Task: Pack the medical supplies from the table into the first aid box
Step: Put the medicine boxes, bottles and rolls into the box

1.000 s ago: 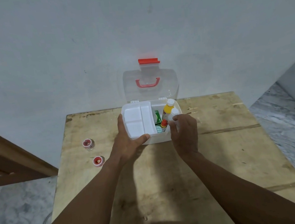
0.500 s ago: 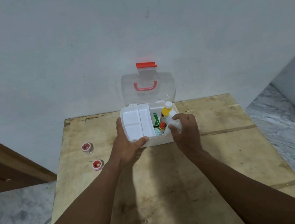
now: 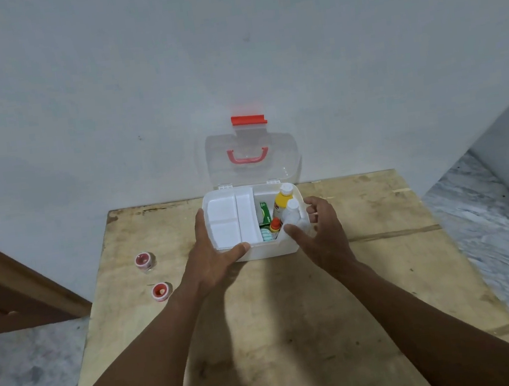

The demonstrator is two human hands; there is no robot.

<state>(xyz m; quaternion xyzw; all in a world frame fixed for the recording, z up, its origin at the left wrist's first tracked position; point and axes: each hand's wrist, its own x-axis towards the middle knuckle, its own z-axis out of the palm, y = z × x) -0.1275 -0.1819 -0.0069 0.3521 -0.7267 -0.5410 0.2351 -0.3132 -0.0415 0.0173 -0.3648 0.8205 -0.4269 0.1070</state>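
Standing open, white first aid box; left hand grips it, right hand fingers spread.

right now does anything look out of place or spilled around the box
Nothing is spilled. Two small red-rimmed rolls sit unpacked on the table, left of the first aid box, and the white tray covers only its left half.

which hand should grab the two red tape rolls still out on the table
Left. The two red tape rolls lie on the table's left side, nearest the left hand steadying the first aid box. The right hand is across the box.
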